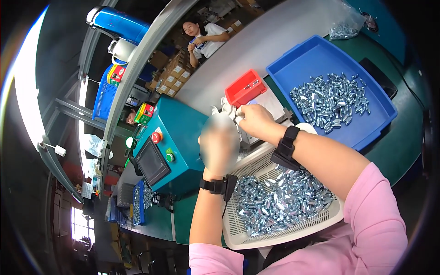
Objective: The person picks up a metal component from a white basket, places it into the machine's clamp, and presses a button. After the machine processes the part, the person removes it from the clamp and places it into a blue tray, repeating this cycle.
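My right hand (257,121) is closed, thumb and fingers pinched together over a metal fixture (247,139); what sits between the fingertips is too small to make out. Close beside it on the left is my left hand (219,145), its fingers hidden by a blurred patch. A crumpled white cloth or glove (224,106) lies just beyond the hands. Behind the fixture stands a small red bin (234,93) with a few metal parts in it. Below my wrists, a cream slotted basket (282,241) holds a heap of shiny metal parts (279,201).
A blue tray (293,59) with more metal parts stands to the right, a clear bag of parts (344,28) behind it. On the left is a teal machine (183,123) with a screen and a red button (156,137). Another person (211,39) sits beyond the partition.
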### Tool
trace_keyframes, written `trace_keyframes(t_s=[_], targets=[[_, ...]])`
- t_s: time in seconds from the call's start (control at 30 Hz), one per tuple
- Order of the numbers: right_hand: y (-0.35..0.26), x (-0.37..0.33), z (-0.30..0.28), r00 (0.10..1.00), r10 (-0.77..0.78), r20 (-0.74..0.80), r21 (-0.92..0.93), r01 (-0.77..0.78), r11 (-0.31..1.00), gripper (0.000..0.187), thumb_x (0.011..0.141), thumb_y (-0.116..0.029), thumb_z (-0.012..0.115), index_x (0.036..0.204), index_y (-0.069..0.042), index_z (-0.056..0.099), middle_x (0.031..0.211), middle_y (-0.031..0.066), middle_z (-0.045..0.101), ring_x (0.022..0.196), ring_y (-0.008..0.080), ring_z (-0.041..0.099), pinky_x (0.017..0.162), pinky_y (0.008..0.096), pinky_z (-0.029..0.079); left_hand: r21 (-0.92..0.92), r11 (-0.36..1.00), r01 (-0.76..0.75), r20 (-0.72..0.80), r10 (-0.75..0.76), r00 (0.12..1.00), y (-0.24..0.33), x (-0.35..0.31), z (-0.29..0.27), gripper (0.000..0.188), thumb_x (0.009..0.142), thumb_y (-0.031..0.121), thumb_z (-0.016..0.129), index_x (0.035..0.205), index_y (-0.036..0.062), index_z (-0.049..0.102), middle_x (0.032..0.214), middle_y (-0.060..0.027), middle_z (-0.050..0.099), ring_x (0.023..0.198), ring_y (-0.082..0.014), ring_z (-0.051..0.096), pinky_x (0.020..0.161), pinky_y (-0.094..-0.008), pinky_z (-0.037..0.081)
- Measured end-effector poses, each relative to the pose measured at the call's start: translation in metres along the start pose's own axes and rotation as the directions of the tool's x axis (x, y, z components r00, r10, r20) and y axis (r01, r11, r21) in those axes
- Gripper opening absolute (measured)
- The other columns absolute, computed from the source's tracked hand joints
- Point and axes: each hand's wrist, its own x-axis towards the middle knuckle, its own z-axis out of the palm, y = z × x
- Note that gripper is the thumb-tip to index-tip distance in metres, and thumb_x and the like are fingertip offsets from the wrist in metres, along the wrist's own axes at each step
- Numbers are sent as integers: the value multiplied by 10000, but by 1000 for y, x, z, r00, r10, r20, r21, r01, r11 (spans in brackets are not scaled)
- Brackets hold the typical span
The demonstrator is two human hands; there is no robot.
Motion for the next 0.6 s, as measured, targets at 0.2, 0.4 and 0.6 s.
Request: trace_keyframes(t_s=[0.2,0.4,0.6], targets=[[-2,-1,1,998,16,64,4,-16,1000,258,732,-161,559,940,-34,646,886,175,650,868,324,617,778,395,481,21,1000,6,37,-7,999,3,1,-6,165,735,127,656,898,128,681,855,-52,626,960,-216,504,866,-382,275],[-1,-9,-2,1000,-3,8,-20,3,1000,186,705,-148,554,819,-30,642,833,185,641,834,339,618,744,425,482,-59,997,55,143,-46,989,-8,7,-5,180,742,116,642,918,131,672,836,-47,636,963,-218,502,880,-394,277],[1,-9,-2,997,17,71,-72,-12,997,256,731,-169,571,929,-26,649,889,177,651,877,320,619,788,392,479,8,1000,3,105,-4,994,-1,1,-3,197,754,117,631,948,130,664,843,-58,636,991,-216,490,917,-376,271]])
